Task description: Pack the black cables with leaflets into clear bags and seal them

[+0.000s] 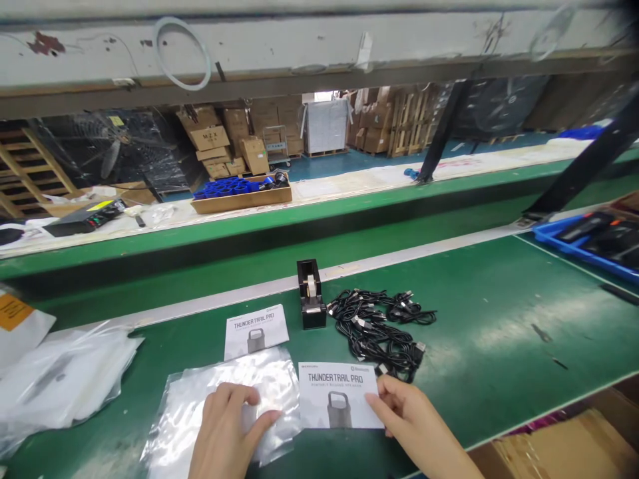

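Observation:
My left hand (227, 426) lies on a stack of clear plastic bags (200, 399) on the green table, fingers bent and pinching the top bag near its right edge. My right hand (407, 416) pinches the right edge of a white "Thunder Trail Pro" booklet (337, 392) lying flat beside the bags. A second identical booklet (255, 330) lies just behind the bags. A pile of black cables (379, 326) sits right behind my right hand. A black tape dispenser (310, 294) stands upright left of the cables.
More plastic bags (54, 379) are heaped at the far left. A blue bin (564, 243) with dark items sits at the right. A cardboard box (559, 446) is below the table's front edge. A tray of blue parts (239, 193) rests on the far bench.

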Available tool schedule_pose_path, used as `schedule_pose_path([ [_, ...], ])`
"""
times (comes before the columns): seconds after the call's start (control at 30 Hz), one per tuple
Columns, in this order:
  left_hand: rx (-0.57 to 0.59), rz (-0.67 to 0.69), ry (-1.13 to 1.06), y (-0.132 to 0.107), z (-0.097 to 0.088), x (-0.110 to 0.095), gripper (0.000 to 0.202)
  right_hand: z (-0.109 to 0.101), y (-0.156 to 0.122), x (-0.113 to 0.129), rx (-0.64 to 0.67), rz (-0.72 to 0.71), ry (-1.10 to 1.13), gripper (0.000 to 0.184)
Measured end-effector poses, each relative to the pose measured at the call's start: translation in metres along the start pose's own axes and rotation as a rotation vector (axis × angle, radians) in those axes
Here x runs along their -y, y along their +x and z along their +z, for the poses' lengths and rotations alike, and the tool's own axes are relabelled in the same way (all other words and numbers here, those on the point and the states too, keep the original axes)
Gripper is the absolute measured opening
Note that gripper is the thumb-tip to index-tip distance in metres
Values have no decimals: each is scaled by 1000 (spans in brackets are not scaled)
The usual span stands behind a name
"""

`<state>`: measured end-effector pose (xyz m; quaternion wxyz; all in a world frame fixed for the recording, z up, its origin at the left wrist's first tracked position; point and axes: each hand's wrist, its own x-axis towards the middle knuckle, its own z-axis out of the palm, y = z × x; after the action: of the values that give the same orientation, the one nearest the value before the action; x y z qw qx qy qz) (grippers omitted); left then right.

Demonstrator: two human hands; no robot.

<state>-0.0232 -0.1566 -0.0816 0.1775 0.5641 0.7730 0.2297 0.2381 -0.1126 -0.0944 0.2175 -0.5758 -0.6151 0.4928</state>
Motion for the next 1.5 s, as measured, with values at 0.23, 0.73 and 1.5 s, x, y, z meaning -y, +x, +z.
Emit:
schedule_pose_path([
  [0.23, 36, 2, -20, 3, -2, 7, 26, -1, -4, 10, 128, 9, 99, 22],
  [0.73, -126, 151, -36, -17, 9, 7, 26, 55, -10, 15, 73, 124, 406, 31],
  [1.5, -149, 278, -97, -23, 21, 18, 22, 50, -14, 18, 325, 254, 412, 33],
])
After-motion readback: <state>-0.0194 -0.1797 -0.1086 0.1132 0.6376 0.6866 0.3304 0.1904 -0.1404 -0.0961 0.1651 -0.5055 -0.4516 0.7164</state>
